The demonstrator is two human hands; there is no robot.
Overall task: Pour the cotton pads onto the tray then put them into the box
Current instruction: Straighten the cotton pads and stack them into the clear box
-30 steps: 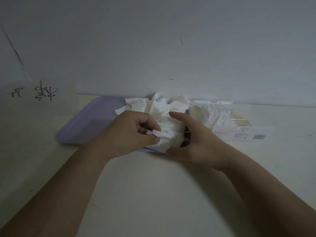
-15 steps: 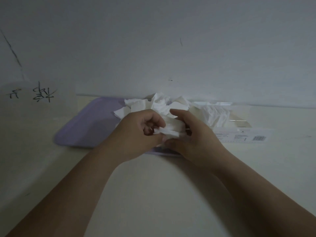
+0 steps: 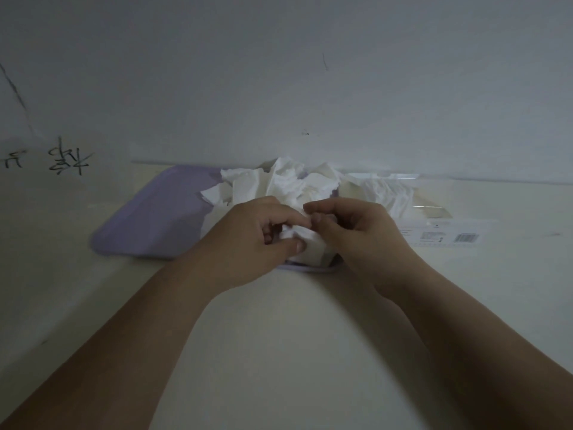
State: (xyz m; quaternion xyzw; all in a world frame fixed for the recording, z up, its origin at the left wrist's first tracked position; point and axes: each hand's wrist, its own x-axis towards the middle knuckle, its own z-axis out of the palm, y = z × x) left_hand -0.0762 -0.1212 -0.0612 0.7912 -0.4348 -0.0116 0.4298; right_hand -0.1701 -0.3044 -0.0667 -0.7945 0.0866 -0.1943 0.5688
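While white cotton pads (image 3: pixel 279 184) are lying heaped at the right end of the flat lavender plastic tray (image 3: pixel 155 221), the left hand (image 3: pixel 248 240) and right hand (image 3: pixel 359 234) are both pinching a wad (image 3: pixel 307 246) of them at its near edge — the clear plastic box (image 3: pixel 434 234) is sitting just beside its right end.

Pale table (image 3: pixel 279 352); grey wall (image 3: pixel 310 72); black handwriting (image 3: pixel 68 158) at left.

Wall (image 3: pixel 310 72): plain, pale grey, one thin dark line (image 3: pixel 14 88) upper left. Tabletop (image 3: pixel 279 352): cream, matte. Black handwritten marks (image 3: pixel 68 158) at left. Light: dim.
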